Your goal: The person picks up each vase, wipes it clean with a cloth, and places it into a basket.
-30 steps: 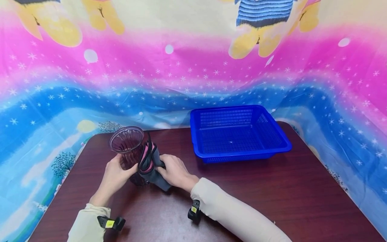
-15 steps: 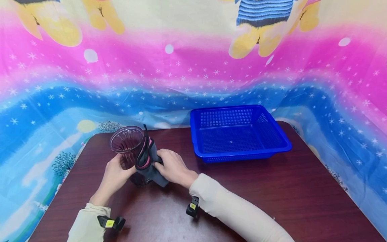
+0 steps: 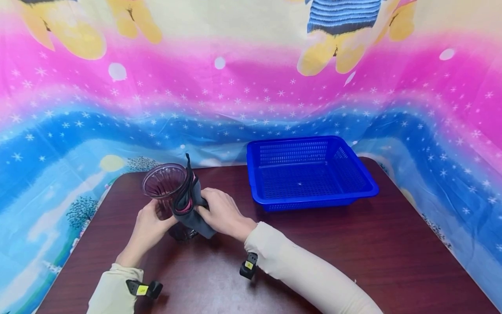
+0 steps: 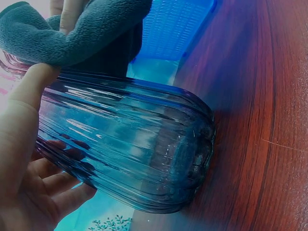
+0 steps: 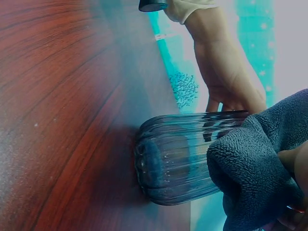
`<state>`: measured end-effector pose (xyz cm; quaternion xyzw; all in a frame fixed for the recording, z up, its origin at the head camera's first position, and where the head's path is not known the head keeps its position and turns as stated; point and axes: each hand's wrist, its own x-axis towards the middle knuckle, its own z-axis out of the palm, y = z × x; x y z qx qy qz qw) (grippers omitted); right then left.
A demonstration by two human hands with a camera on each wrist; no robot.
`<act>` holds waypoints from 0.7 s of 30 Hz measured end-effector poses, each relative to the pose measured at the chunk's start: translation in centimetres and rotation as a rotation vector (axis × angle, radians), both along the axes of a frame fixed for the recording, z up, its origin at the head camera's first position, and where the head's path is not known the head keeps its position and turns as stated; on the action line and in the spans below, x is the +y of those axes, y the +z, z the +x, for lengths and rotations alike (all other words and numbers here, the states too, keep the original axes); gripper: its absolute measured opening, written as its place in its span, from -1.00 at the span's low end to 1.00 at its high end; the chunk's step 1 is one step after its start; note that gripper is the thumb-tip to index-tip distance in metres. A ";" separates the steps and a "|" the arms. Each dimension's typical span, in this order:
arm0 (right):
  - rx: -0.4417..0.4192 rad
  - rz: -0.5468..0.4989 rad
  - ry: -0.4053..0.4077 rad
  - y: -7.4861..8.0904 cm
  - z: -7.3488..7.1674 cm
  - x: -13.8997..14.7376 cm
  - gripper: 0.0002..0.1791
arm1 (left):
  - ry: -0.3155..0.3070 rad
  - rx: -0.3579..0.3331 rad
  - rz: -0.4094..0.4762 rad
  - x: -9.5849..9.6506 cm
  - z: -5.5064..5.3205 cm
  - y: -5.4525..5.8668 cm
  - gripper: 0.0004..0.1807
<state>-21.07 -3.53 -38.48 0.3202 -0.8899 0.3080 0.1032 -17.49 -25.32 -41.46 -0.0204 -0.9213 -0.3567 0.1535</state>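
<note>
A clear, purple-tinted ribbed glass vase point(image 3: 164, 181) with a flared rim stands upright on the table, its base also visible in the left wrist view. My left hand point(image 3: 148, 226) grips the vase around its middle, thumb on the near side and fingers behind the glass. A folded dark grey cloth point(image 3: 194, 218) with a black edge and some pink inside is bunched in my right hand point(image 3: 222, 212). The cloth point(image 5: 250, 163) lies against the vase's right side, below the rim. Part of the vase body is hidden behind cloth and left hand.
A blue plastic basket point(image 3: 313, 203) with perforated walls stands at the back right of the dark red-brown wooden table point(image 3: 313, 244). Behind the table hangs a printed cloth backdrop point(image 3: 235, 96). Each wrist wears a small black camera point(image 3: 144, 288).
My right hand and the cloth have shifted slightly up and to the left along the vase's side. The left hand and the vase have stayed in place.
</note>
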 end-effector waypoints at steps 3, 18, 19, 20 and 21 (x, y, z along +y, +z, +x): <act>0.005 0.001 -0.004 0.2 0.0 -0.1 -0.93 | -0.003 0.005 -0.003 -0.1 0.0 0.0 -0.35; -0.018 0.055 -0.023 -0.3 0.2 -0.1 -0.93 | 0.004 -0.010 -0.001 -0.2 0.0 -0.2 -0.33; -0.024 0.063 -0.024 -0.4 0.2 -0.1 -0.94 | 0.001 -0.014 0.003 -0.2 0.0 -0.2 -0.34; -0.028 0.073 -0.024 -0.6 0.2 0.0 -0.94 | 0.000 -0.018 0.005 -0.2 0.1 -0.1 -0.34; -0.032 0.083 -0.025 -0.8 0.1 0.0 -0.94 | 0.000 -0.021 0.008 -0.2 0.0 -0.1 -0.35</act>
